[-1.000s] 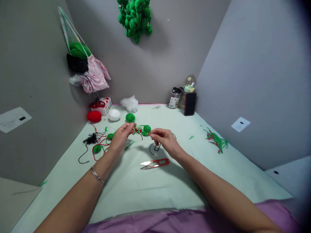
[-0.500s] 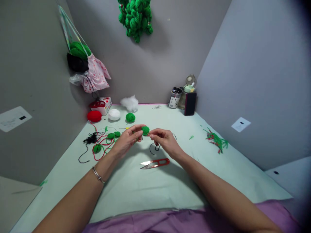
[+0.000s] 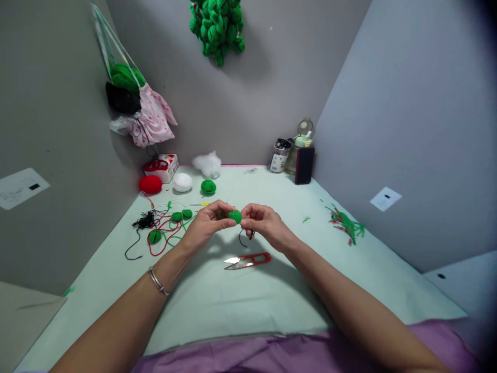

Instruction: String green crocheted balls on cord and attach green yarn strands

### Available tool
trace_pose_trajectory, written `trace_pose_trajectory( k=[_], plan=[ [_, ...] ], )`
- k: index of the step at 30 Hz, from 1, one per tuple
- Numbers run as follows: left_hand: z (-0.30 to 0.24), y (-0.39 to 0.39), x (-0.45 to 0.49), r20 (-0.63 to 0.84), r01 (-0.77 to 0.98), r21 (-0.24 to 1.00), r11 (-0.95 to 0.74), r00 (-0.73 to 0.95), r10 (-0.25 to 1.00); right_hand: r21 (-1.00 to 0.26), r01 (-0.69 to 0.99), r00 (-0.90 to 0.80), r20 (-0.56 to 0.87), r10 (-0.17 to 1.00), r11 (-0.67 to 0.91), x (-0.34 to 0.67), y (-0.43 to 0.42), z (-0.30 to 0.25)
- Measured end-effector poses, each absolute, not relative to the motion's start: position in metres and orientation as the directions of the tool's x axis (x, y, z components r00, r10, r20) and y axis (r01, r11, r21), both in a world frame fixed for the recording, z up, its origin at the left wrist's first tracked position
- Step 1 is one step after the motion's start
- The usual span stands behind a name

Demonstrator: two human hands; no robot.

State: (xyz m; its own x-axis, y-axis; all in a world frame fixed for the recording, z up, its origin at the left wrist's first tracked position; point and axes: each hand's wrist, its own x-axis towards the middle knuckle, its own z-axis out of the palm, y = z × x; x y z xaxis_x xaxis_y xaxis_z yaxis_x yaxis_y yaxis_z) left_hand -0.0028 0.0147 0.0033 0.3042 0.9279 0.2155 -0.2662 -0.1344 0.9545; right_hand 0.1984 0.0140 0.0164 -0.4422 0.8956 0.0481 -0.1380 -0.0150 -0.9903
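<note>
A small green crocheted piece [image 3: 234, 215] is pinched between both hands above the pale green table [image 3: 233, 300]. My left hand [image 3: 205, 226] grips its left side with thumb and fingers closed. From the right, my right hand [image 3: 264, 224] pinches the same piece. A black thread [image 3: 244, 239] hangs below my right hand. Red-handled thread snips [image 3: 247, 261] lie on the table just in front of my hands.
Red [image 3: 150, 184], white [image 3: 182, 182] and green [image 3: 208, 186] yarn balls sit at the back left, with small green pieces and red and black threads [image 3: 163, 228] nearby. White stuffing [image 3: 207, 163], a cup of tools [image 3: 278, 157] and a dark phone [image 3: 303, 166] stand at the back. Yarn scraps [image 3: 345, 223] lie right.
My hands came together; the left hand moved right onto the green piece, and the stretched green and red thread between them is gone from view.
</note>
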Motion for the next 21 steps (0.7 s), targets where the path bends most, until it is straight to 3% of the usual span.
trace_pose_trajectory(
  k=[10,16,21],
  plan=[
    [0.012,0.004,0.002,0.271,-0.204,0.954,-0.217,0.288,0.918,-0.996,-0.091,-0.426,0.044,0.904,0.006,0.197,0.013,0.017],
    [0.006,0.004,0.007,0.340,-0.059,0.940,-0.337,0.262,0.903,-0.994,-0.095,-0.468,-0.005,0.884,-0.055,0.202,0.012,0.024],
    [-0.002,0.007,0.008,0.265,-0.046,0.964,-0.262,0.247,0.932,-1.000,0.006,-0.517,-0.012,0.856,-0.010,0.205,0.009,0.030]
  ],
)
